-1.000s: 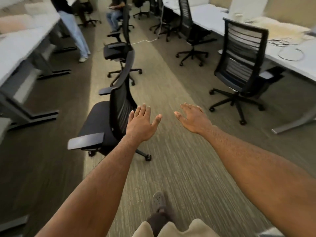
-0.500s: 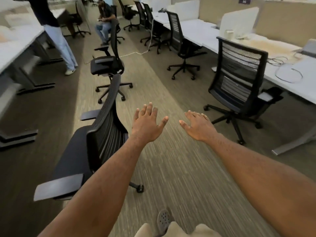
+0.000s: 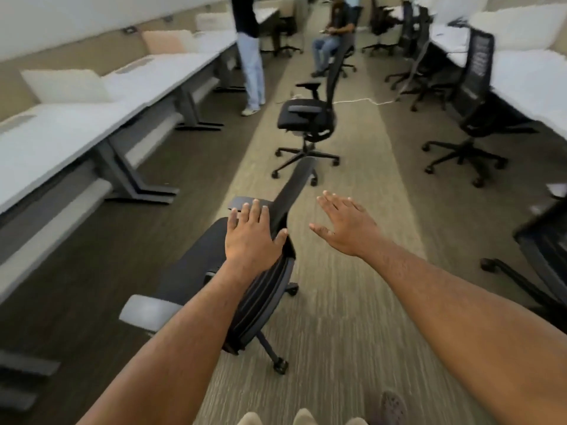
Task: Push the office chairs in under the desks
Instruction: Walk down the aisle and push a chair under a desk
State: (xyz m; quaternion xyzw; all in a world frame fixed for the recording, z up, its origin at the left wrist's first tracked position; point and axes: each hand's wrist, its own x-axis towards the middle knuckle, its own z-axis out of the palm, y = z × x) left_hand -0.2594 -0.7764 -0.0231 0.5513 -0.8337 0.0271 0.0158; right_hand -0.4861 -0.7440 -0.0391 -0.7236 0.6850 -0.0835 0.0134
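A black office chair (image 3: 196, 271) with grey armrests stands in the aisle right below me, its seat facing the long white desks (image 3: 61, 139) on the left. My left hand (image 3: 250, 234) hovers over the top of its backrest, fingers spread, thumb near the rim; touch is unclear. My right hand (image 3: 345, 227) is open in the air just right of the backrest, holding nothing. A second black chair (image 3: 306, 118) stands further down the aisle, also out from the desks.
Another black chair (image 3: 472, 96) sits by the white desks (image 3: 527, 75) on the right, and part of one more (image 3: 540, 259) shows at the right edge. One person stands (image 3: 250, 53) and another sits (image 3: 334, 29) at the aisle's far end. A white cable (image 3: 362, 101) crosses the carpet.
I have moved forward and turned left. The near chair is now directly under my left hand, which has come over its backrest. The right-hand chair has slid to the frame's edge.
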